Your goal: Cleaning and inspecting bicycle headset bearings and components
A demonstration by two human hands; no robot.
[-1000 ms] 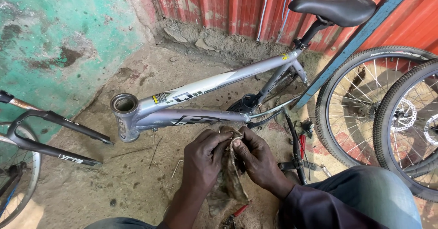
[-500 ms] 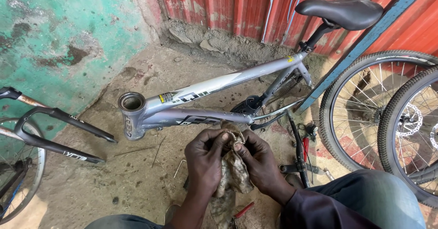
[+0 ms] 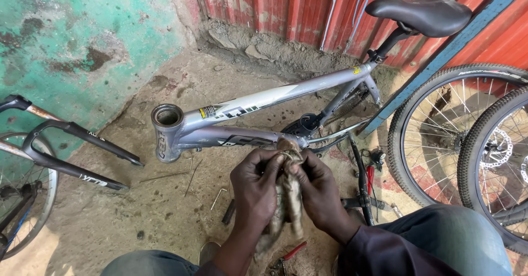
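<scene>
1. The person sat low over a dirt floor, both hands drawn together just in front of a grey bicycle frame (image 3: 258, 108) that lay stripped of its fork.
2. The left hand (image 3: 256, 188) was clenched around a dirty, brownish rag (image 3: 289, 191), its fingers curled over the upper part of the cloth.
3. The right hand (image 3: 322, 191) gripped the same rag from the other side, thumb pressed in near the top; whether something small was wrapped inside, I could not tell.
4. The rag hung down between the two hands, its top bunched just below the frame's down tube, near the bottom bracket.
5. A black saddle (image 3: 423, 12) stood on its post at the frame's far end, against a red corrugated wall (image 3: 275, 6).
6. Two spoked wheels (image 3: 467, 138) leaned at the right, one overlapping the other.
7. A black fork (image 3: 77, 149) lay at the left, beside a flaking green wall (image 3: 71, 39).
8. Red-handled pliers (image 3: 286, 257) rested on the ground just below the hands.
</scene>
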